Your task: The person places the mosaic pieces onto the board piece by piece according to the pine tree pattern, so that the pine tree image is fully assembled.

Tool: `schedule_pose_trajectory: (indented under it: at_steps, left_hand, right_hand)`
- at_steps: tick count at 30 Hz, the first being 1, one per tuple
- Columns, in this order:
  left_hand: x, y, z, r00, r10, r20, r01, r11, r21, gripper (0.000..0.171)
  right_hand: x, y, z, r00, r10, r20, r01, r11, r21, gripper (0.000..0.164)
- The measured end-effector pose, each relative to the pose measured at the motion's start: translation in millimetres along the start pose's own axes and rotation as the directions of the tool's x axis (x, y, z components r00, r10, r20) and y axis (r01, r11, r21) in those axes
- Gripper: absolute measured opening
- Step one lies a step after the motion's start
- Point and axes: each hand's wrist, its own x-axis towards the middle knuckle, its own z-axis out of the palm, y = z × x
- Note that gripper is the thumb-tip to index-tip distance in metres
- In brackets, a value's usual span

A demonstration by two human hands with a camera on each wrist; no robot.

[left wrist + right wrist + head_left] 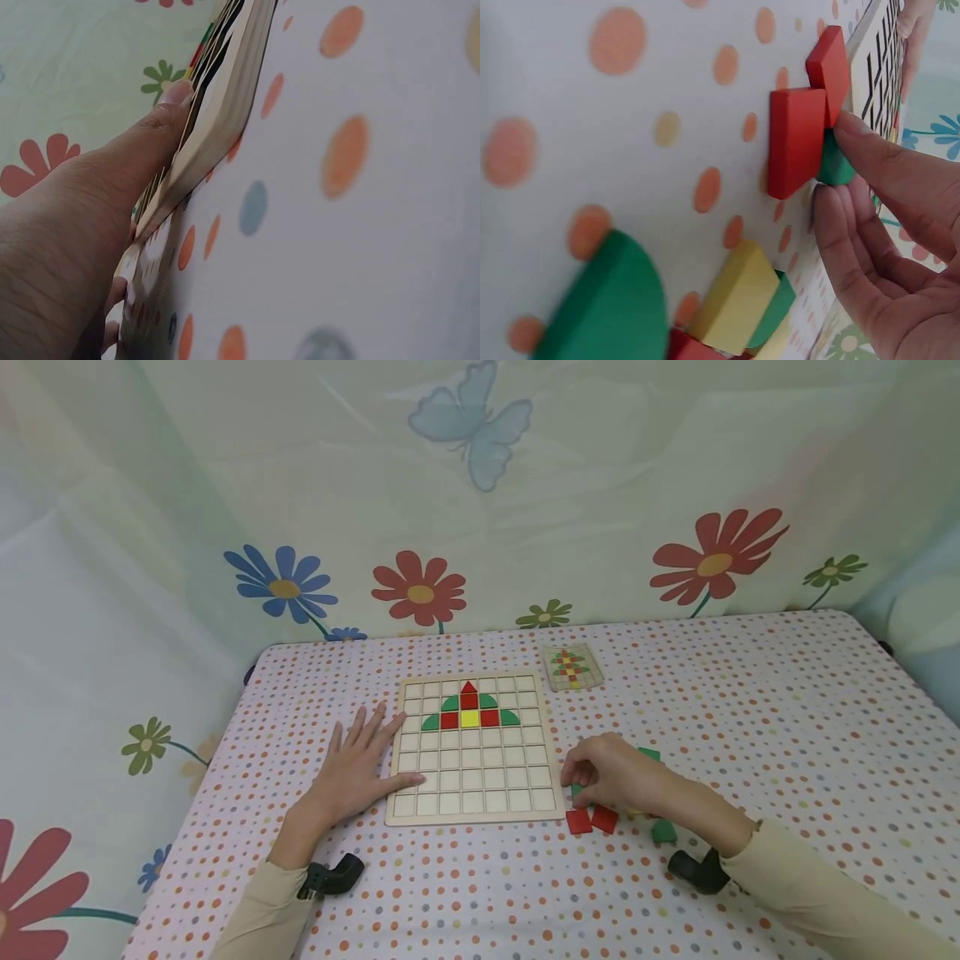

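A pale wooden grid board [480,779] lies on the table, with red, green and yellow pieces forming a tree-like shape in its upper rows. My left hand [354,774] rests at the board's left edge, fingers spread and straight, its thumb lying over the rim onto the grid. Off the board's lower right side, my right hand [618,774] pinches a green quarter-round piece [835,159] between thumb and fingers, low over the table. Right beside that piece are two red square pieces, one nearer [796,142] and one behind it [829,71].
A small pattern card [573,667] with a tree design lies beyond the board's upper right corner. Near my right wrist are a loose green piece [663,832], a yellow piece [735,298] and more red and green ones. A flowered cloth [577,527] hangs behind the dotted table.
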Motion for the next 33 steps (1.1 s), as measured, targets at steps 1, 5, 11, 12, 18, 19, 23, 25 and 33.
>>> schedule_pose_trajectory:
  at_steps: [1,5,11,12,18,19,23,25,33]
  left_hand:
    - [0.0,0.3,0.0,1.000,-0.001,0.000,0.001,1.000,0.002,0.102]
    - [0.9,2.3,-0.8,1.000,-0.004,-0.003,0.004,1.000,0.008,0.102]
    - [1.5,3.9,-1.8,1.000,-0.013,0.003,0.013,1.000,0.006,0.102]
    - [1.3,3.9,-1.9,1.000,-0.013,0.006,0.013,1.000,0.005,0.102]
    - [0.6,4.1,-3.3,1.000,-0.008,0.016,0.008,1.000,-0.019,0.102]
    - [0.3,3.7,-3.6,1.000,-0.008,0.017,0.008,1.000,-0.024,0.102]
    - [0.1,2.2,-3.4,1.000,-0.005,0.017,0.006,1.000,-0.031,0.102]
    - [0.5,2.0,-2.9,1.000,-0.005,0.019,0.006,0.999,-0.033,0.103]
    - [1.0,1.1,-2.2,1.000,-0.006,0.016,0.006,1.000,-0.025,0.103]
  right_hand:
    - [-0.4,1.3,0.7,1.000,-0.010,-0.007,0.010,1.000,0.010,0.024]
    - [-3.1,7.2,2.8,0.997,-0.071,-0.036,0.072,0.997,0.031,0.025]
    - [-5.0,10.9,3.5,0.992,-0.109,-0.064,0.112,0.993,0.045,0.023]
    - [-5.0,10.4,3.4,0.992,-0.103,-0.076,0.107,0.993,0.049,0.023]
    - [1.3,1.5,1.2,0.977,-0.126,-0.171,0.131,0.991,0.017,0.017]
    - [4.1,-0.5,1.0,0.975,-0.143,-0.171,0.147,0.989,0.013,0.016]
    - [14.9,-8.5,2.0,0.972,-0.204,-0.114,0.210,0.977,0.042,0.014]
    - [20.1,-12.3,3.6,0.971,-0.225,-0.083,0.230,0.971,0.066,0.012]
    - [40.2,-25.8,6.9,0.965,-0.250,-0.081,0.254,0.966,0.043,0.018]
